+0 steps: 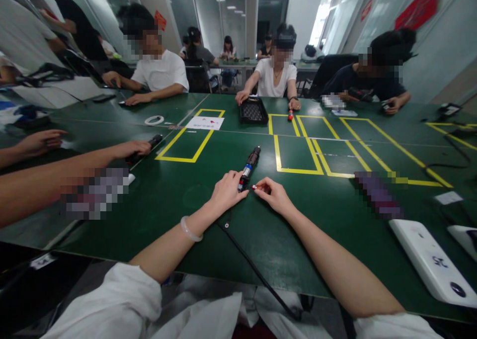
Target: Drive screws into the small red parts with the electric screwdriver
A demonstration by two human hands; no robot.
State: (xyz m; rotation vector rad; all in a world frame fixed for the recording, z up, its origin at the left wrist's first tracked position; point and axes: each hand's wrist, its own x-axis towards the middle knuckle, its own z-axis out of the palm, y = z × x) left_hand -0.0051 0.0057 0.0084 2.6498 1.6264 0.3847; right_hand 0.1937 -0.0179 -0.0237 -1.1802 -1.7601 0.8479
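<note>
A slim black tool with a blue band (249,168) lies on the green table (179,200), its tip pointing away from me. My left hand (227,191) is closed around its near end. My right hand (274,195) sits just to the right, thumb and forefinger pinched on a small red part (254,187) close to the tool's near end. A pale bangle (191,230) circles my left wrist. A black cable (257,272) runs from under my left hand toward the table's near edge.
Yellow tape boxes (298,150) mark the table. A black tray (253,112) and a white sheet (204,123) lie farther off. Other people sit around the table; a neighbour's arms (55,180) reach in at left. White devices (432,259) lie at right.
</note>
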